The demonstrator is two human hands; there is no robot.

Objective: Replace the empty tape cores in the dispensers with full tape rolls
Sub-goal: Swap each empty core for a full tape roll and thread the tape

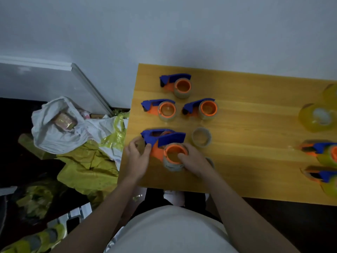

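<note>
A blue and orange tape dispenser (162, 141) lies at the near left corner of the wooden table (246, 128), with a thin grey cardboard core (172, 166) round its orange hub. My left hand (135, 157) grips the dispenser's blue front end. My right hand (195, 161) holds the core and hub from the right, a finger reaching into the hub's opening. A loose empty core (201, 136) stands just beyond my right hand. Full yellow tape rolls (317, 117) sit at the table's right edge.
Three more dispensers with near-empty cores (179, 84) (162, 109) (203, 107) stand further back. Two dispensers with yellow rolls (322, 152) (322, 178) lie at the right. White bags (58, 125) and yellow plastic wrap (91, 165) are piled on the floor to the left.
</note>
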